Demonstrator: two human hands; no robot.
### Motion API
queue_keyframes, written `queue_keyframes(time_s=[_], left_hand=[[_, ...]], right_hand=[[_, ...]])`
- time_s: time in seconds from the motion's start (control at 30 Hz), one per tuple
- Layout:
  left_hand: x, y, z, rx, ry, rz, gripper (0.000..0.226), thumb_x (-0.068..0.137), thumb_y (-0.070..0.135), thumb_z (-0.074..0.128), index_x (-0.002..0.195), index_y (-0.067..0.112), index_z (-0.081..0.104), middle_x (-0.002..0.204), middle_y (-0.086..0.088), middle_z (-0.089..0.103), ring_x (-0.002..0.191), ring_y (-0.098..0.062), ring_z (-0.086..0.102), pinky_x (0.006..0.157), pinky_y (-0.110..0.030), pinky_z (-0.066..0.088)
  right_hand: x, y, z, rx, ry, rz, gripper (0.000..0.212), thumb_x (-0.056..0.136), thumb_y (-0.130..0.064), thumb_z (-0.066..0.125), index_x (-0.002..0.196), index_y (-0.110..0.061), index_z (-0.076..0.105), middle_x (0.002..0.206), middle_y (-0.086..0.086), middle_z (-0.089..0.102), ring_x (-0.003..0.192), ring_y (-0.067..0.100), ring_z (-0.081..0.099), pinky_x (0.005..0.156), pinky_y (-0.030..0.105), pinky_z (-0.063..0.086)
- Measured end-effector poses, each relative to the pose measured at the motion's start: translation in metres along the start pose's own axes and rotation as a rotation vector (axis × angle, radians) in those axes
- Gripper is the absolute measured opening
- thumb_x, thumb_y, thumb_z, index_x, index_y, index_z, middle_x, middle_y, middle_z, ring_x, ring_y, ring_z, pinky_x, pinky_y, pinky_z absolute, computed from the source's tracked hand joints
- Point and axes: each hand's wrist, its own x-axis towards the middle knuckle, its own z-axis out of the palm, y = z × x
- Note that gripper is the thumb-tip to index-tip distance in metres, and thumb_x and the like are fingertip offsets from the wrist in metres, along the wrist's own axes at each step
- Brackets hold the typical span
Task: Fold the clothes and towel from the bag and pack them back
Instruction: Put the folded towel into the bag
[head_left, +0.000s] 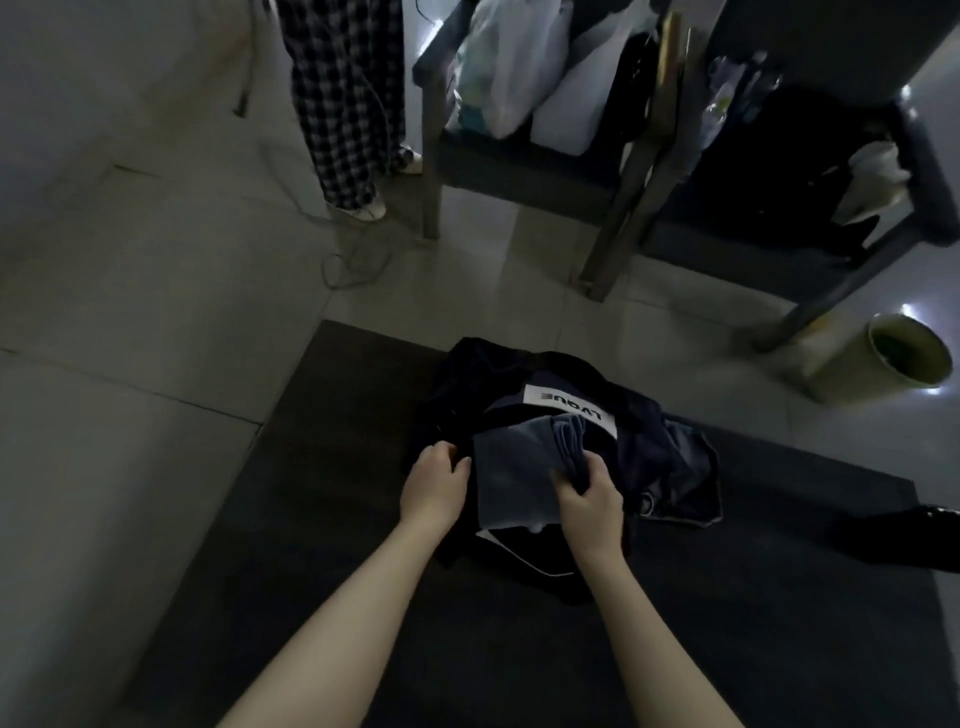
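Note:
A dark bag (561, 384) with a white label lies open on a dark mat (322, 519) in the middle of the head view. A folded grey-blue towel (514, 467) sits in the bag's mouth. My right hand (589, 501) grips the towel's right edge, fingers curled round the folded layers. My left hand (434, 483) holds the dark left rim of the bag, beside the towel. A dark blue garment (680, 478) lies crumpled against the bag's right side.
Two dark chairs (519, 161) stand behind the mat, loaded with white plastic bags (514, 67) and dark things. A person in checked trousers (348, 104) stands at the back left. A small bin (883, 358) sits at the right. A cable (353, 260) trails over the tiled floor.

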Motion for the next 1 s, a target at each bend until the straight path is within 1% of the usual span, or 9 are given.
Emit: queue_keyframes(time_s=[0.13, 0.23, 0.37, 0.5, 0.57, 0.63, 0.77, 0.9, 1.0], left_hand=[[0.020, 0.004, 0.006, 0.045, 0.015, 0.003, 0.045, 0.096, 0.040, 0.047, 0.132, 0.014, 0.046, 0.126, -0.002, 0.050, 0.107, -0.021, 0.055, 0.087, -0.041, 0.051], [0.030, 0.003, 0.007, 0.054, 0.043, -0.022, 0.043, 0.095, 0.039, 0.049, 0.128, 0.013, 0.047, 0.122, -0.003, 0.052, 0.101, -0.021, 0.057, 0.084, -0.041, 0.052], [0.042, 0.001, 0.004, 0.147, 0.084, -0.028, 0.034, 0.095, 0.037, 0.050, 0.120, 0.014, 0.049, 0.117, -0.003, 0.054, 0.096, -0.021, 0.059, 0.081, -0.042, 0.053], [0.048, 0.002, 0.002, 0.316, 0.157, 0.049, 0.037, 0.093, 0.034, 0.054, 0.122, 0.013, 0.045, 0.117, -0.006, 0.054, 0.096, -0.021, 0.059, 0.078, -0.036, 0.052], [0.050, 0.000, 0.003, 0.470, 0.198, 0.152, 0.041, 0.093, 0.034, 0.053, 0.128, 0.015, 0.043, 0.118, -0.006, 0.054, 0.099, -0.021, 0.059, 0.079, -0.034, 0.049], [0.051, -0.001, 0.004, 0.592, 0.227, 0.258, 0.039, 0.095, 0.033, 0.050, 0.130, 0.017, 0.046, 0.116, -0.006, 0.057, 0.097, -0.020, 0.059, 0.076, -0.031, 0.045], [0.055, -0.001, 0.001, 0.586, 0.253, 0.351, 0.029, 0.095, 0.026, 0.050, 0.121, 0.015, 0.057, 0.109, -0.007, 0.060, 0.092, -0.022, 0.060, 0.072, -0.031, 0.044], [0.056, 0.001, -0.005, 0.490, 0.232, 0.445, 0.018, 0.093, 0.016, 0.054, 0.103, 0.009, 0.067, 0.097, -0.007, 0.064, 0.084, -0.023, 0.060, 0.067, -0.031, 0.044], [0.053, 0.009, -0.015, 0.361, 0.291, 0.519, 0.008, 0.085, 0.009, 0.062, 0.086, 0.005, 0.069, 0.081, -0.007, 0.063, 0.073, -0.022, 0.060, 0.059, -0.027, 0.042]], right_hand=[[0.024, 0.009, 0.020, -0.228, -0.022, -0.094, 0.029, 0.090, -0.019, 0.061, 0.118, -0.015, 0.056, 0.099, 0.001, 0.065, 0.090, 0.018, 0.062, 0.070, 0.025, 0.049], [0.030, 0.018, 0.037, -0.621, 0.161, -0.252, 0.045, 0.076, -0.016, 0.074, 0.116, -0.006, 0.057, 0.110, 0.013, 0.059, 0.098, 0.033, 0.058, 0.075, 0.042, 0.049], [0.016, 0.022, 0.047, -0.828, 0.341, -0.557, 0.038, 0.074, -0.006, 0.068, 0.109, -0.013, 0.054, 0.112, 0.010, 0.049, 0.094, 0.026, 0.047, 0.076, 0.041, 0.047], [0.012, 0.032, 0.056, -0.847, 0.150, -0.534, 0.020, 0.064, -0.002, 0.077, 0.080, -0.010, 0.068, 0.096, 0.012, 0.063, 0.080, 0.031, 0.060, 0.063, 0.038, 0.052], [0.010, 0.034, 0.056, -0.819, 0.027, -0.466, 0.019, 0.073, -0.015, 0.066, 0.090, -0.007, 0.071, 0.103, 0.014, 0.065, 0.092, 0.033, 0.061, 0.076, 0.041, 0.053], [0.009, 0.034, 0.053, -0.784, -0.084, -0.434, 0.040, 0.077, -0.027, 0.052, 0.107, -0.006, 0.068, 0.114, 0.014, 0.063, 0.108, 0.034, 0.055, 0.090, 0.042, 0.049], [0.015, 0.037, 0.048, -0.843, -0.243, -0.429, 0.062, 0.076, -0.041, 0.046, 0.129, -0.010, 0.055, 0.133, 0.011, 0.052, 0.126, 0.034, 0.046, 0.104, 0.045, 0.039], [0.024, 0.036, 0.049, -0.908, -0.294, -0.450, 0.063, 0.064, -0.032, 0.079, 0.120, -0.008, 0.064, 0.128, 0.012, 0.057, 0.118, 0.032, 0.054, 0.098, 0.044, 0.045], [0.034, 0.036, 0.058, -0.908, -0.289, -0.465, 0.057, 0.061, -0.024, 0.084, 0.112, -0.006, 0.067, 0.128, 0.014, 0.058, 0.116, 0.032, 0.056, 0.098, 0.044, 0.044]])
